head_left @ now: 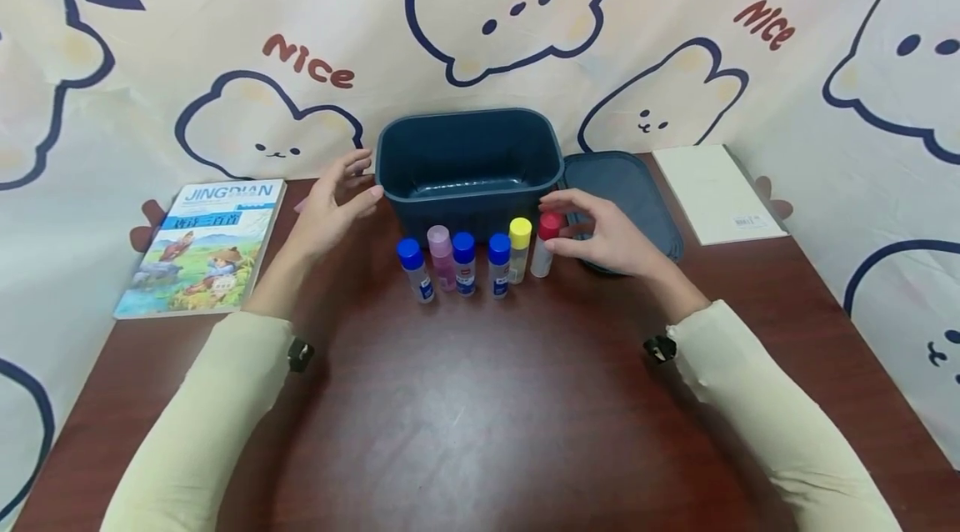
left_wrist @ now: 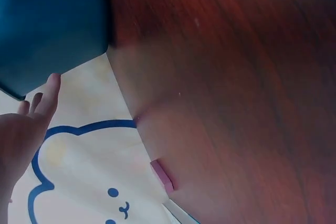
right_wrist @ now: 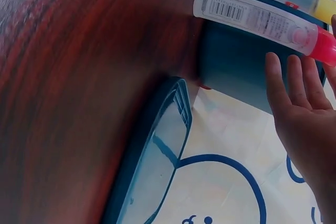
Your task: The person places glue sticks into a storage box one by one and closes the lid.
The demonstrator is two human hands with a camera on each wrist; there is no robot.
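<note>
A dark blue plastic bin (head_left: 468, 207) stands at the back of the table with its top uncovered. In front of it several capped liquid glue bottles stand in a row: blue-capped ones (head_left: 464, 265), a pink one (head_left: 442, 258) and a yellow-capped one (head_left: 519, 250). My right hand (head_left: 600, 233) pinches the red-capped glue bottle (head_left: 542, 257) at its cap, the other fingers extended; the cap is partly cut off in the right wrist view (right_wrist: 257, 20). Beside the bin's left end is my left hand (head_left: 330, 203), fingers loosely spread, thumb tip by the rim.
The bin's dark blue lid (head_left: 622, 190) lies right of the bin, below my right hand. Farther right is a white-backed book (head_left: 716, 194). An illustrated book (head_left: 206, 248) lies at left. A small pink block (left_wrist: 162, 176) sits by the table's back edge. Patterned cloth (head_left: 480, 32) hangs behind.
</note>
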